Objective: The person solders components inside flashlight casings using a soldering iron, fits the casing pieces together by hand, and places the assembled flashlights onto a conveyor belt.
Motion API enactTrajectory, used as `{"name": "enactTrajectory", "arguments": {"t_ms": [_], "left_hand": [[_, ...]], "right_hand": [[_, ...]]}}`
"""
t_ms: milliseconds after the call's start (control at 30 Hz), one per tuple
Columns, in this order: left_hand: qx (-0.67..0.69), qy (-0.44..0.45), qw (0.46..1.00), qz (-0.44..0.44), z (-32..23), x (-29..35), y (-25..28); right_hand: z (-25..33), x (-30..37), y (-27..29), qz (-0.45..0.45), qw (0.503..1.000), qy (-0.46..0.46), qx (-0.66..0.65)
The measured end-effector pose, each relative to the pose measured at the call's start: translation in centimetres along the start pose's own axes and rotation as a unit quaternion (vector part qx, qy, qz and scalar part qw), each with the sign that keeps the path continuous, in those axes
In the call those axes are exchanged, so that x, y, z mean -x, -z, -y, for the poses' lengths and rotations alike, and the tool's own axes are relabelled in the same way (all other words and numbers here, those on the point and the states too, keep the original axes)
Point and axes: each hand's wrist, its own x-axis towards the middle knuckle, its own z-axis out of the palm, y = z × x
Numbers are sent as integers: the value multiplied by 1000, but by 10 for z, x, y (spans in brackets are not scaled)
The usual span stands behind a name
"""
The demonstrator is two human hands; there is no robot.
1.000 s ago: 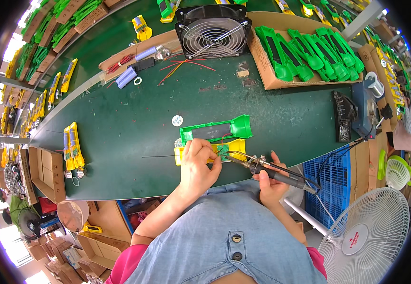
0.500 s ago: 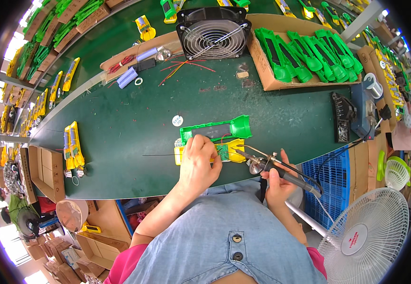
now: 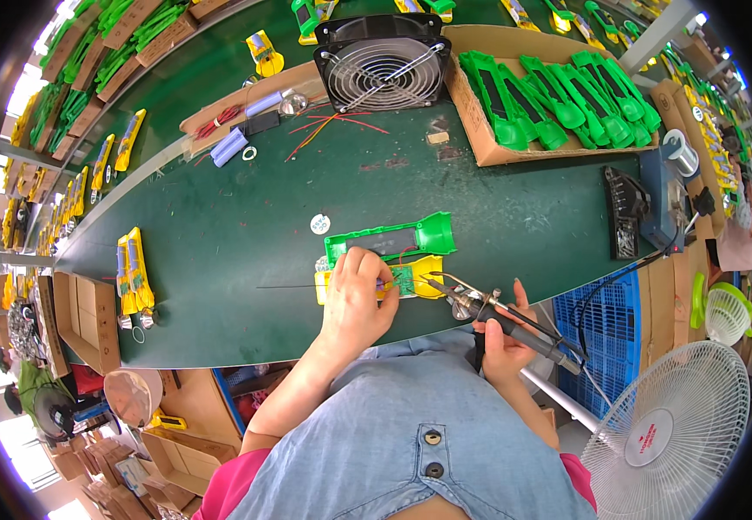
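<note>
From the head view: gripping a black-handled, metal-tipped soldering iron in the right hand, with tip near the right end of a yellow plastic shell on the dark green table. Curling the left hand over it; cannot tell what hidden fingertips pinch. Possibly scorching plastic, through slipping.

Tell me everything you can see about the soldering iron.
The soldering iron has a long, dark, matte-looking handle, a metallic front end and a thin metal tube running alongside. It is held slanted in the right grip, its tip pointing toward the picture's upper left, at the right end of the yellow casing. Whether the tip touches the casing can't be told.
</note>
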Motion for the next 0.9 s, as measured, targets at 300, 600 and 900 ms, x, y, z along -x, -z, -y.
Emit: {"name": "enactTrajectory", "arguments": {"t_ms": [300, 600, 900], "left_hand": [[-296, 77, 952, 15, 4, 22, 75], [-60, -206, 976, -27, 3, 17, 16], [-101, -91, 990, 36, -11, 3, 12]], "right_hand": [[0, -4, -1, 37, 998, 48, 35], [0, -4, -2, 46, 997, 45, 38], [0, -1, 0, 34, 999, 16, 34]]}}
